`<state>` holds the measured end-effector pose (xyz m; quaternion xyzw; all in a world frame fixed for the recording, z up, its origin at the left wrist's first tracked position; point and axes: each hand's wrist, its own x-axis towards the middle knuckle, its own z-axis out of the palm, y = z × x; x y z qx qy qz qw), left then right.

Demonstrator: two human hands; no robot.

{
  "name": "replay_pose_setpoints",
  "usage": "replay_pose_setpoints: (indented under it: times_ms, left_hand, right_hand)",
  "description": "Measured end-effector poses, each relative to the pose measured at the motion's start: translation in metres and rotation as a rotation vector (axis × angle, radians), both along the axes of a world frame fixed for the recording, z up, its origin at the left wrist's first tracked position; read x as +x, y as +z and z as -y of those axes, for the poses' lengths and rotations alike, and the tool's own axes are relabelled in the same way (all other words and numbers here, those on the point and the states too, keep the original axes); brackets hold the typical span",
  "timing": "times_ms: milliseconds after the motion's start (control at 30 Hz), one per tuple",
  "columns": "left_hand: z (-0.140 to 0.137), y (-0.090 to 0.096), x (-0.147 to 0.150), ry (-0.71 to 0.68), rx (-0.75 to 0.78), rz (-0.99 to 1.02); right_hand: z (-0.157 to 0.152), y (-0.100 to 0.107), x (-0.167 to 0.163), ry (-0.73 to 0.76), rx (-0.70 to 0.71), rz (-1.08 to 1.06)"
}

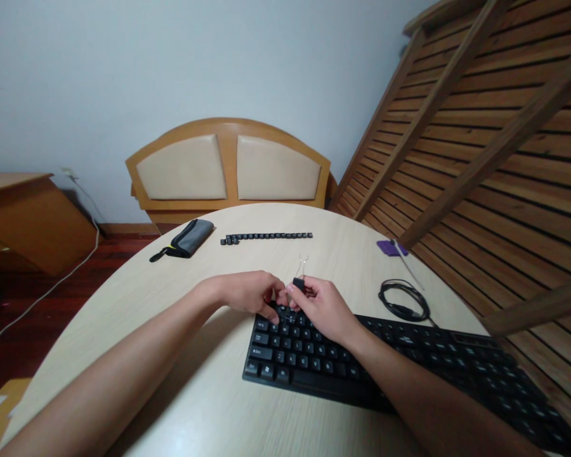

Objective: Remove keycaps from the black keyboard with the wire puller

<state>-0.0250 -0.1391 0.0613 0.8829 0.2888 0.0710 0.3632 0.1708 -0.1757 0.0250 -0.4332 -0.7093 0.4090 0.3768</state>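
Observation:
A black keyboard (309, 348) lies on the round table with its left end in front of me. My right hand (327, 309) is closed on a keycap puller (298, 283) with a black handle and thin wire loops. One pair of wires points up and away; the other end reaches down to the top-left keys. My left hand (255, 292) is at the keyboard's top-left corner, its fingers bent but apart. Its thumb touches the keys, and its fingertips are close beside the puller. Beyond the hands, several loose black keycaps (271, 236) stand in a long row with a short second row.
A grey zip case (195, 237) lies at the table's far left. To the right are the coiled black cable (404, 311) and a purple object (391, 247) with a thin pale stick or brush across it. A slatted wooden panel (495, 139) leans along the right side.

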Motion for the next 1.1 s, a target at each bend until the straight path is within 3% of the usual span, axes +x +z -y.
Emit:
replay_pose_setpoints:
  times_ms: [267,467,1100]
  left_hand:
    - [-0.002,-0.001,0.000,0.030,0.048,-0.122]
    - [-0.003,0.002,0.002,0.028,-0.026,-0.189]
    - [-0.002,0.001,0.003,0.021,-0.140,-0.151]
  right_hand:
    - [0.009,0.013,0.004,0.032,0.158,0.201]
    - [0.012,0.018,0.009,0.064,0.213,0.283]
    - [0.023,0.033,0.016,0.199,0.237,0.486]
